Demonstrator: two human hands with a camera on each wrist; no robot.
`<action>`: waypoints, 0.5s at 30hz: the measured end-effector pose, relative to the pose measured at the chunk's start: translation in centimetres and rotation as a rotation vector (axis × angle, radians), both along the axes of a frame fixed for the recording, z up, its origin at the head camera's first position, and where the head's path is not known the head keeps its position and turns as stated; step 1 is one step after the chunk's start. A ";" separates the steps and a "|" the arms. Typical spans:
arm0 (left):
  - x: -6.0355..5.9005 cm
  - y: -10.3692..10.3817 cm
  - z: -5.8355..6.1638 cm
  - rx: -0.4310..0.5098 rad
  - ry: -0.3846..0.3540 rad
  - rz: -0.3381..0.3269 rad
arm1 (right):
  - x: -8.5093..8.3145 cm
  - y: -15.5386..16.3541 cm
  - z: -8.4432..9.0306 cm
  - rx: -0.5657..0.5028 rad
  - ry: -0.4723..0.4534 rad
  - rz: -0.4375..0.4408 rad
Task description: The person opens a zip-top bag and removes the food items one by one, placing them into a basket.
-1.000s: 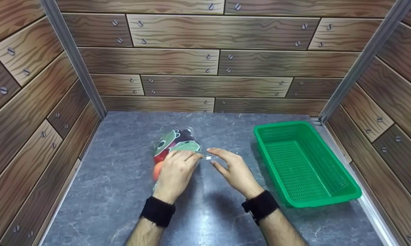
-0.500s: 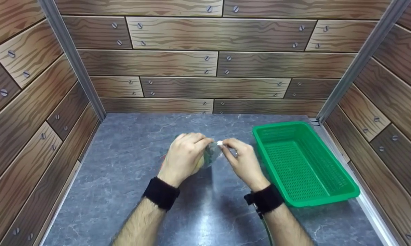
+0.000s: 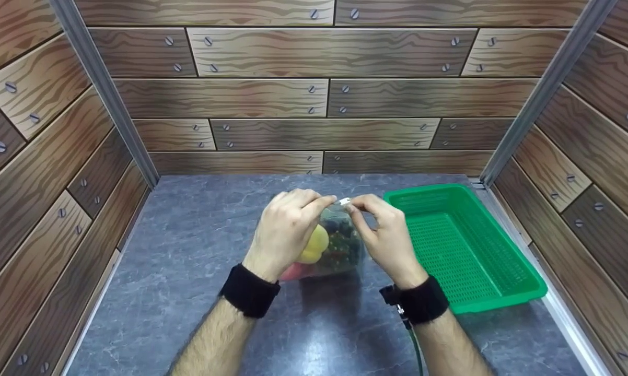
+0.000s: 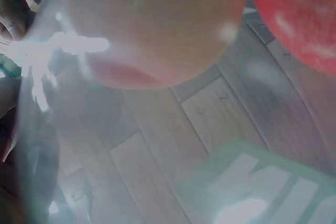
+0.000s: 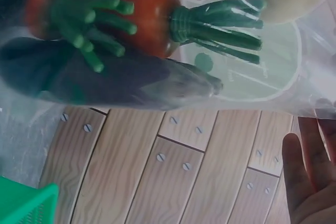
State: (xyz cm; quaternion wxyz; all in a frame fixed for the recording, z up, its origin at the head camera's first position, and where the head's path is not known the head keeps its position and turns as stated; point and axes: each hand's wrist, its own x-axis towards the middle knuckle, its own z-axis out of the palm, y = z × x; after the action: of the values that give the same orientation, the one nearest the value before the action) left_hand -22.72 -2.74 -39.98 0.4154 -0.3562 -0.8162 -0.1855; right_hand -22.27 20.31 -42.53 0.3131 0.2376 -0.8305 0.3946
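A clear plastic slider zip bag (image 3: pixel 340 250) full of produce hangs upright between the two hands. My left hand (image 3: pixel 288 227) grips its top edge. At the bag's top corner my right hand (image 3: pixel 390 235) pinches the white slider (image 3: pixel 345 201) between thumb and forefinger. A yellow fruit (image 3: pixel 314 244) shows through the plastic beside the left hand. Seen close in the left wrist view are a peach-coloured round fruit (image 4: pixel 157 30) and a red one (image 4: pixel 302 14). In the right wrist view, carrots (image 5: pixel 147 22) with green tops lie above a dark eggplant (image 5: pixel 100 72).
To the right stands a green plastic basket (image 3: pixel 450 250) with perforated walls, close beside the right forearm. Wood-patterned walls (image 3: pixel 262 96) enclose the grey marbled tabletop (image 3: pixel 188 250) at the back and sides. A green cable (image 3: pixel 416 347) trails from the right wristband.
The bag has been lifted from lying on the table to hanging upright. Both hands moved up and to the right, and my right hand closed its fingertips on the slider.
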 end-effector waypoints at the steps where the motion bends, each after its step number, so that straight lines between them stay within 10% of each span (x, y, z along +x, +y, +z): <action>1: 0.1 0.1 0.2 0.000 0.004 0.002 | 0.1 0.0 0.2 -0.001 0.004 -0.001; 15: 1.0 0.5 1.0 0.036 -0.065 -0.057 | 1.0 0.3 1.4 -0.109 -0.060 0.034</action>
State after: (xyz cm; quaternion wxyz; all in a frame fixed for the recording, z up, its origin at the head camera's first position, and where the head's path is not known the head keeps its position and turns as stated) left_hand -21.67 -2.25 -38.96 0.3896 -0.3655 -0.8153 -0.2232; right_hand -21.30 20.56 -41.09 0.2939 0.2225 -0.8125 0.4516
